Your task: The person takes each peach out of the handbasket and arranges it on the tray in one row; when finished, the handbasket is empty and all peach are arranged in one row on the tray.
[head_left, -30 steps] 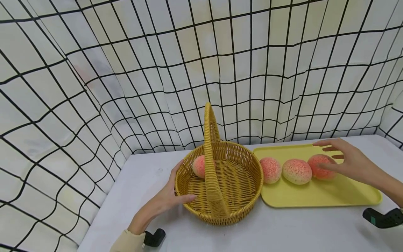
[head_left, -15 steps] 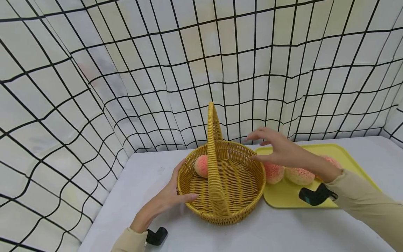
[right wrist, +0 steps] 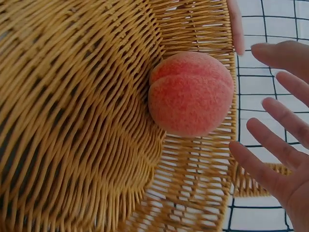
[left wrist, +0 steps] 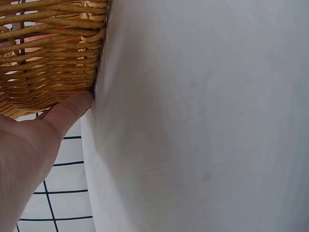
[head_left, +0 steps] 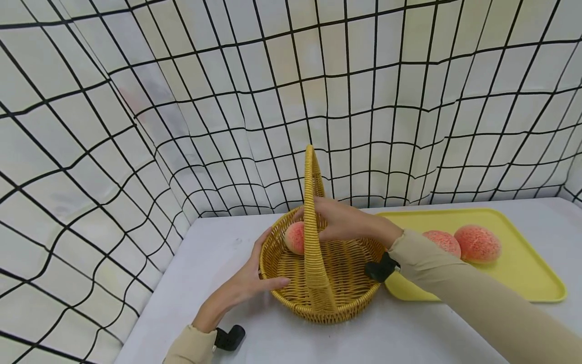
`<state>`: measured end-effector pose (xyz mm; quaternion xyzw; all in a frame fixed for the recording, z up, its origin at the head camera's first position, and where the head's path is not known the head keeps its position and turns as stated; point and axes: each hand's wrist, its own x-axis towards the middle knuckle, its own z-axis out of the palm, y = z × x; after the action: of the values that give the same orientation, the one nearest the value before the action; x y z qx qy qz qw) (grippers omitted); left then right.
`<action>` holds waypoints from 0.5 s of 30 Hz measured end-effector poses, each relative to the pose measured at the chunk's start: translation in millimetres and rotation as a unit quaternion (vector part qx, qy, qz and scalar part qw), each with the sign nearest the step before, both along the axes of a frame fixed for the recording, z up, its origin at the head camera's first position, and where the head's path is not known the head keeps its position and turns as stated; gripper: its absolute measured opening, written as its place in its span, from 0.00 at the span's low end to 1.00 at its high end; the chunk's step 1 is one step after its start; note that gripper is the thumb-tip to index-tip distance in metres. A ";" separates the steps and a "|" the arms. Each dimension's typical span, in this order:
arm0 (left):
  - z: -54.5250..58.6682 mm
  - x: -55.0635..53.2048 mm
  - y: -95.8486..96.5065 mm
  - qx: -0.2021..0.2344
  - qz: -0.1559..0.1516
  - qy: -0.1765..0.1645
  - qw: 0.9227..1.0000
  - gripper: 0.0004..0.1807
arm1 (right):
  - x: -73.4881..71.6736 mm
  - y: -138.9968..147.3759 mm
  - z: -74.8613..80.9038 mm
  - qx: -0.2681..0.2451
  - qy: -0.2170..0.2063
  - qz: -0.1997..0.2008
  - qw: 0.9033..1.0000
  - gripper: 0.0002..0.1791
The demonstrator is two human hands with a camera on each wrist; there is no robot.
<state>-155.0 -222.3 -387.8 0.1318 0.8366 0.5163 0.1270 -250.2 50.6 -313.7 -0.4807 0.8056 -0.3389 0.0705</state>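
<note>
A wicker basket (head_left: 325, 308) with a tall arched handle (head_left: 310, 217) stands on the table. My left hand (head_left: 247, 278) holds its left side, thumb over the rim and fingers along the outer wall; the left wrist view shows fingertips low against the weave. Inside, a pink peach (head_left: 295, 237) lies against the left wall, partly behind the handle in the head view. My right hand (head_left: 343, 220) reaches under the handle toward this peach. In the right wrist view its fingers (right wrist: 270, 137) are spread, with a gap between them and the peach (right wrist: 190, 94).
To the right of the basket lies a yellow tray (head_left: 532, 283) with peaches (head_left: 477, 243) on it. My right sleeve (head_left: 473, 293) crosses over the tray and hides part of it. A white wall with black grid lines (head_left: 364, 126) rises behind the white table (head_left: 291, 344).
My right hand has moved left from above the tray, over the basket's right rim and in under the handle. The left hand stays on the basket. The view has shifted slightly.
</note>
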 end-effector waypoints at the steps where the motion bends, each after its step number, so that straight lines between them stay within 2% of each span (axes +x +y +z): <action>1: 0.1 -0.2 0.1 -0.002 0.000 0.000 1.000 0.68 | -1.9 -3.7 -2.1 -0.006 -0.010 0.007 1.000 0.30; 4: 0.3 -0.6 0.4 -0.006 0.000 0.000 1.000 0.67 | -7.3 -13.1 -8.8 -0.010 -0.010 0.025 1.000 0.30; 8: 0.1 -1.1 1.1 -0.005 0.001 0.001 1.000 0.67 | -12.7 -18.5 -17.3 0.016 0.041 0.030 0.999 0.28; 10: 0.0 -1.5 1.3 -0.003 -0.001 0.002 1.000 0.67 | -14.5 -19.2 -21.0 0.025 0.054 0.027 0.998 0.26; 15: -0.1 -2.0 1.3 0.001 -0.005 0.006 1.000 0.67 | -16.4 -20.8 -29.6 0.025 0.046 0.015 0.999 0.27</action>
<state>-157.0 -221.0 -387.9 0.1389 0.8364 0.5155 0.1241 -266.6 29.8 -343.3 -0.5057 0.8092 -0.2949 0.0500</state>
